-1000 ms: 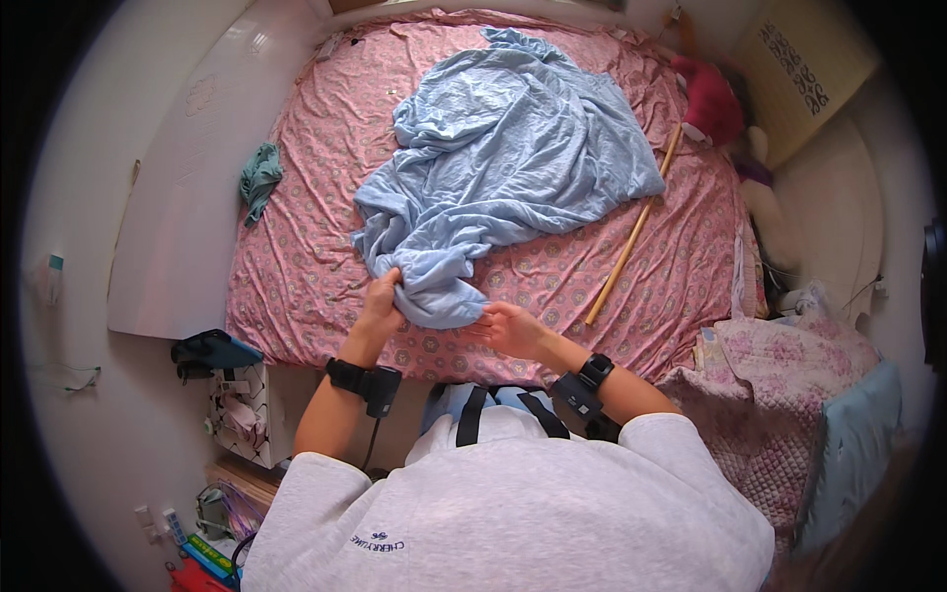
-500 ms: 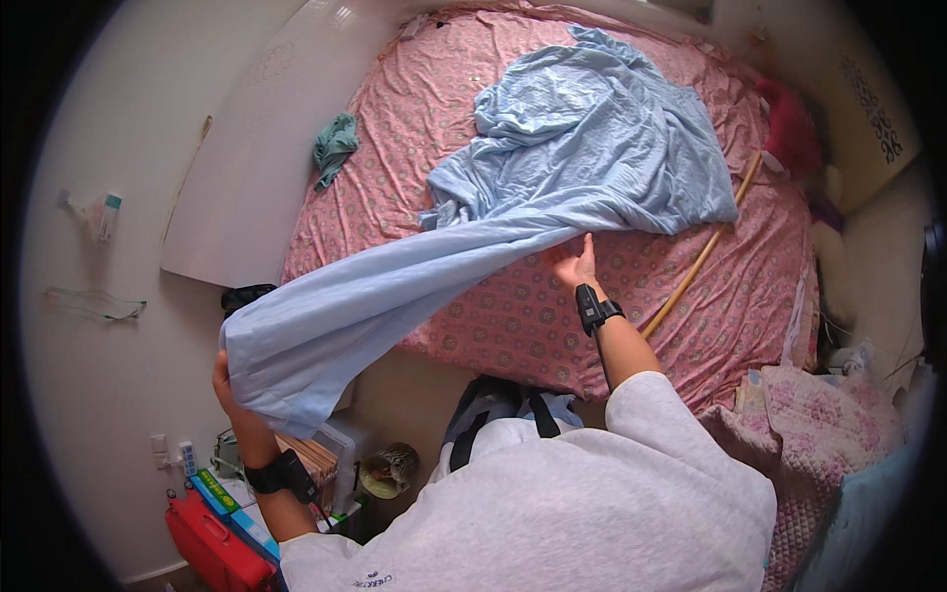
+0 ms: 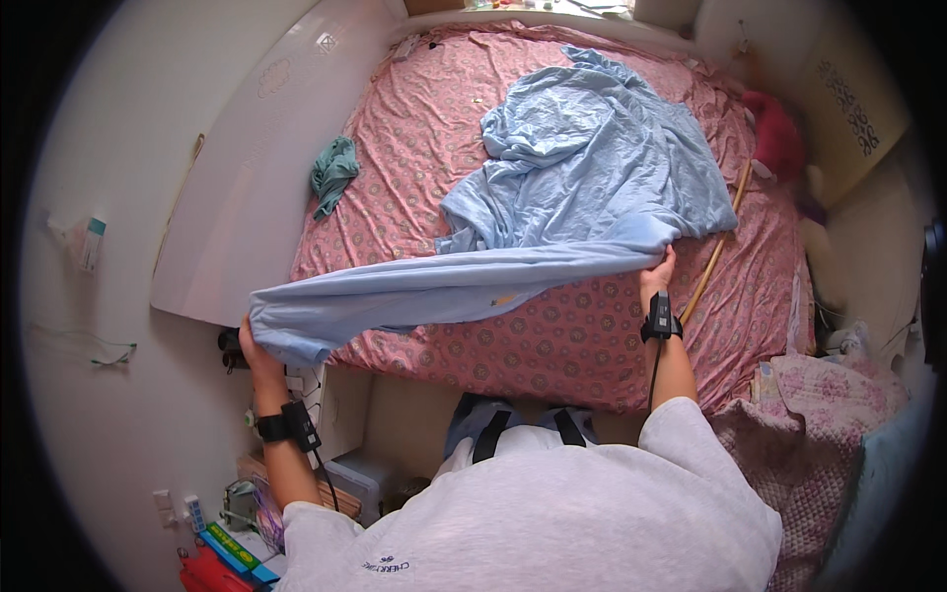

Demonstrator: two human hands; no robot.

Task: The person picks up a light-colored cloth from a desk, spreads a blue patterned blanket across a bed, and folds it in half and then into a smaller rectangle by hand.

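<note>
Step in hand looks like pulling 1 edge of the blue cloth (image 3: 582,148) out straight. 2 hands, both holding: left hand (image 3: 258,355) grips the strip's left end, past the bed's near left corner; right hand (image 3: 655,274) grips the right end. Hands wide apart, strip stretched between them, sagging a bit. Rest of cloth lies crumpled on the bed (image 3: 562,345), mid to right. Next move, I judge, calls for 2 firm grips and even tension, as the bunched part may drag.

Surface: pink patterned bedcover, wrinkled. 1 stick (image 3: 706,271) at right, partly under cloth; 1 teal rag (image 3: 333,176) at left edge. Room: white panel (image 3: 232,197) at left, quilt (image 3: 829,390) lower right, red case (image 3: 209,572) lower left.
</note>
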